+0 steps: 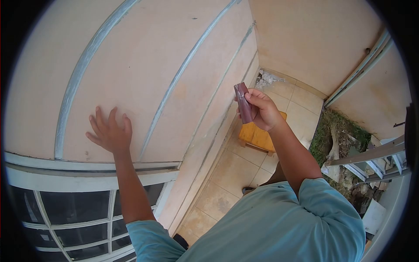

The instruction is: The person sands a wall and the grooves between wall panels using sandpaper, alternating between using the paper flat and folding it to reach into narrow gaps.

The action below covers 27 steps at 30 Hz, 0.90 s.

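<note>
My left hand lies with fingers spread against the pale pink wall, between two grey-blue stripes just above the window frame. Held out in front of the wall, my right hand grips a folded piece of reddish-brown sandpaper, thumb on its near face. The sandpaper looks like a narrow, stiff strip and appears apart from the wall. Some of my right fingers are hidden behind it.
A white-framed window is at lower left. Below my right hand, a yellow stool stands on the tiled floor. White debris lies in the far corner. Grass and a metal gate are at right.
</note>
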Motion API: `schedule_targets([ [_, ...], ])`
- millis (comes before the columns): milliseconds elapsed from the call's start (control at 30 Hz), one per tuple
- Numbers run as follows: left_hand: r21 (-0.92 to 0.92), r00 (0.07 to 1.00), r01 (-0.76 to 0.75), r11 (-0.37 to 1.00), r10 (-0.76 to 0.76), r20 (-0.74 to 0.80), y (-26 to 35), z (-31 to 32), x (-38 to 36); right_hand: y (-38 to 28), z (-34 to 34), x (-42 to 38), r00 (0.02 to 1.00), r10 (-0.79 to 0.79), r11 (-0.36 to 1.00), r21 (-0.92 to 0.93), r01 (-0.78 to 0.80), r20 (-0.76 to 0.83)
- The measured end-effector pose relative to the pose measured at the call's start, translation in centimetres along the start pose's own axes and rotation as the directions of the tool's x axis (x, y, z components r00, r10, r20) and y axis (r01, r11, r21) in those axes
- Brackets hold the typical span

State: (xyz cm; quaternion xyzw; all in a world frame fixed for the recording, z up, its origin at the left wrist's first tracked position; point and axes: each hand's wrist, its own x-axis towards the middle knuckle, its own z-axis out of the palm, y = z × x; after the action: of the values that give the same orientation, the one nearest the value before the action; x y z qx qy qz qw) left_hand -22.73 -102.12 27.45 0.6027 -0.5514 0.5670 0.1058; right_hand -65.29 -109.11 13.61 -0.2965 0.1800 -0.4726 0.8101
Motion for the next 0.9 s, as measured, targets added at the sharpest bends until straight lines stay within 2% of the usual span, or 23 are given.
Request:
schedule_targets([
  [67,-0.059,0.999,0.039,0.998,-0.039,0.0,2.8,0.2,2.0,-1.0,-1.4,1.0,0.999,0.012,0.999,-0.029,-0.013,-0.044],
  [133,-0.108,0.996,0.089,0.99,-0.089,0.005,6.9,0.3,4.7,-2.2,-3.7,2.9,0.973,0.007,0.97,-0.236,-0.063,-0.233],
  [167,-0.26,1.0,-0.017,0.965,0.018,0.002,9.4,0.4,6.7,-3.0,-5.2,4.0,0.975,0.016,0.969,-0.235,-0.069,-0.22],
  [200,-0.404,0.992,-0.123,0.906,0.129,-0.013,11.7,0.5,8.8,-3.5,-6.6,5.0,0.963,0.065,0.946,-0.292,-0.143,-0.261],
  [233,-0.39,0.991,-0.123,0.913,0.131,-0.007,14.1,0.7,11.2,-4.7,-7.9,6.3,0.947,0.105,0.914,-0.347,-0.212,-0.302],
  [267,-0.432,0.957,-0.214,0.876,0.277,0.087,16.4,0.9,13.4,-5.9,-9.1,7.8,0.951,0.118,0.915,-0.341,-0.216,-0.286],
  [300,-0.484,0.884,-0.305,0.82,0.433,0.175,17.9,1.3,15.3,-6.5,-9.9,9.0,0.947,0.142,0.911,-0.335,-0.238,-0.288],
  [333,-0.476,0.871,-0.324,0.817,0.454,0.186,19.3,1.9,17.2,-7.0,-10.5,10.1,0.941,0.163,0.909,-0.325,-0.259,-0.295],
  [400,-0.515,0.737,-0.424,0.745,0.614,0.283,21.6,3.3,20.4,-8.2,-10.8,12.5,0.941,0.188,0.927,-0.265,-0.264,-0.281],
  [533,-0.507,0.684,-0.419,0.753,0.629,0.369,24.1,5.9,25.7,-7.7,-10.6,18.2,0.948,0.219,0.95,-0.174,-0.261,-0.231],
  [567,-0.476,0.674,-0.46,0.75,0.644,0.363,24.4,6.9,26.9,-7.3,-10.1,19.5,0.946,0.229,0.951,-0.152,-0.268,-0.231],
  [633,-0.45,0.651,-0.511,0.733,0.671,0.354,25.1,9.2,29.0,-6.7,-9.0,21.7,0.957,0.202,0.941,-0.228,-0.248,-0.209],
  [700,-0.383,0.62,-0.621,0.683,0.728,0.293,25.7,11.5,30.8,-5.7,-8.1,23.4,0.959,0.195,0.948,-0.211,-0.238,-0.208],
  [767,-0.346,0.594,-0.683,0.643,0.765,0.25,25.9,13.6,31.6,-4.1,-7.3,25.2,0.971,0.104,0.941,-0.295,-0.166,-0.216],
  [833,-0.147,0.706,-0.675,0.723,0.691,0.157,26.5,14.5,30.8,-2.8,-6.5,27.2,0.969,0.031,0.938,-0.328,-0.113,-0.244],
  [867,-0.086,0.7,-0.681,0.727,0.682,0.214,26.4,14.5,31.0,-2.1,-5.9,27.8,0.967,-0.019,0.927,-0.366,-0.078,-0.254],
  [900,-0.107,0.691,-0.686,0.719,0.691,0.214,26.5,14.5,31.1,-1.7,-5.4,28.3,0.962,-0.01,0.928,-0.361,-0.093,-0.274],
])
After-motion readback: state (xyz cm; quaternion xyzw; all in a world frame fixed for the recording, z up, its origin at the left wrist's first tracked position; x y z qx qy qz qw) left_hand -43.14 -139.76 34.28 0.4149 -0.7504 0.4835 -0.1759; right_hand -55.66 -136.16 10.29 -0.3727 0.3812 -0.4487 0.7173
